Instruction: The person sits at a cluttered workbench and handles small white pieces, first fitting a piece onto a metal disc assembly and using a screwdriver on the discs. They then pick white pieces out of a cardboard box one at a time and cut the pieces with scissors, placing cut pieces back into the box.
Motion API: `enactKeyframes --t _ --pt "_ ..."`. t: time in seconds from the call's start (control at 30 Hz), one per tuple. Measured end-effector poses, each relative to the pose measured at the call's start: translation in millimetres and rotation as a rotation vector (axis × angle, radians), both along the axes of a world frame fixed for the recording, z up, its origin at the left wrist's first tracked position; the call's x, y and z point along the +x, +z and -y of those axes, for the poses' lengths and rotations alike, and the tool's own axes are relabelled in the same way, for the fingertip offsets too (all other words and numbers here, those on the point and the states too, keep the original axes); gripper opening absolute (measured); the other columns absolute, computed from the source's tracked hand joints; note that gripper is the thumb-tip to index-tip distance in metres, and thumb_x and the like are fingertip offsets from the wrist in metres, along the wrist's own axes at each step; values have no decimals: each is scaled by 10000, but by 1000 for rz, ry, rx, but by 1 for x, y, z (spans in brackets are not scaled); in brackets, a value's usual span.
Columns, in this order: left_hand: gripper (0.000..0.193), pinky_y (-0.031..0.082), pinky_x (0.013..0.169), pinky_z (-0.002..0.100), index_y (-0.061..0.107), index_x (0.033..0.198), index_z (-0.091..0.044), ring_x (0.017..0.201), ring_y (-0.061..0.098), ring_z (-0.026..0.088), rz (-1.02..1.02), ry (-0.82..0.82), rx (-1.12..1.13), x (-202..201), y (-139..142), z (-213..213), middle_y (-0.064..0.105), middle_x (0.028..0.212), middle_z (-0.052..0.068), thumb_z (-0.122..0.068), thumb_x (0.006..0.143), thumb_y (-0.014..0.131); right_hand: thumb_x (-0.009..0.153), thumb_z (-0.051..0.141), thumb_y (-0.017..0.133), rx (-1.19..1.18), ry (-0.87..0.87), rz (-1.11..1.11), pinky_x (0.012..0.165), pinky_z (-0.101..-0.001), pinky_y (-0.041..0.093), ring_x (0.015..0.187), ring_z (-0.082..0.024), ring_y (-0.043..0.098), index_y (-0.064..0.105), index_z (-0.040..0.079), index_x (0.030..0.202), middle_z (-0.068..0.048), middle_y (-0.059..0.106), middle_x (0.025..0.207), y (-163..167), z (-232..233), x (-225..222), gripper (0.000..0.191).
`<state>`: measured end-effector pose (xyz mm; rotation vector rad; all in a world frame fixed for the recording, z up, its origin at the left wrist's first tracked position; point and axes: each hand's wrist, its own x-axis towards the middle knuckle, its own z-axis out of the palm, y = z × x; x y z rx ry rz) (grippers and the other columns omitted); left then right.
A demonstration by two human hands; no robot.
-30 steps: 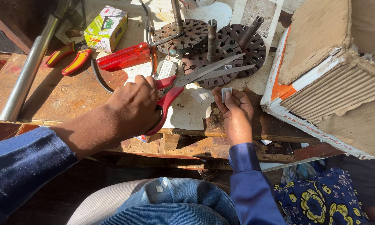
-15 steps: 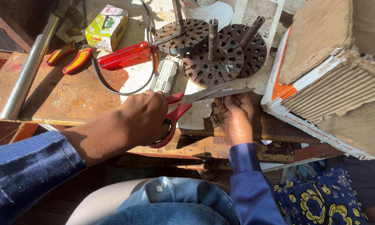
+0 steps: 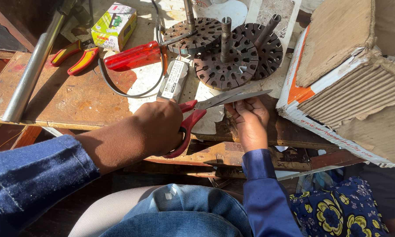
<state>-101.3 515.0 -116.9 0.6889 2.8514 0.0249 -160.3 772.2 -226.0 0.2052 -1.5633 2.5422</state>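
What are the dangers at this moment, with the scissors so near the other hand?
1. The scissors blades lie right over the right hand fingertips, which pinch something too small to identify; a cut finger seems possible.
2. The left hand works at the bench edge; a dropped piece could fall to the lap.

Red scissor handles (image 3: 186, 127) mostly buried inside the left hand (image 3: 158, 127), whatever the right hand (image 3: 250, 118) pinches under the blades too small to tell, cardboard box (image 3: 351, 83) cut off by the right edge, metal pipe (image 3: 31, 74) running past the top edge.
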Motion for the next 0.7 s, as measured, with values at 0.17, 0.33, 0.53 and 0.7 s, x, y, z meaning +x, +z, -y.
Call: enactKeyframes --t 0.17,0.33,0.53,0.7 --pt "580 612 657 367 628 1000 166 731 738 285 -23 -11 -8 -1 -11 -1 694 886 243 -408 916 612 997 6 619 -1 11 8 986 -415 596 1033 -204 711 654 30 1053 -97 729 1077 -3 1 -1 70" --pt "547 588 725 377 659 1062 126 781 729 264 106 -32 -122 -3 -11 -3 689 911 203 -396 922 574 1016 4 624 14 15 -18 984 -421 603 1028 -188 706 637 27 1038 -98 730 1074 -6 2 0 34" --pt "754 590 628 407 315 1514 120 674 701 267 -65 -212 -122 -5 -24 3 636 795 199 -262 908 552 1014 -6 624 6 -3 -14 978 -422 616 1030 -177 705 630 34 1048 -93 728 1086 -8 1 -2 53" --pt "684 572 541 416 387 1527 36 593 659 259 -230 -299 -90 -2 -41 13 649 750 187 -231 922 562 1013 -6 619 28 7 -18 976 -427 614 1029 -173 702 632 33 1053 -90 729 1096 -5 1 -1 58"
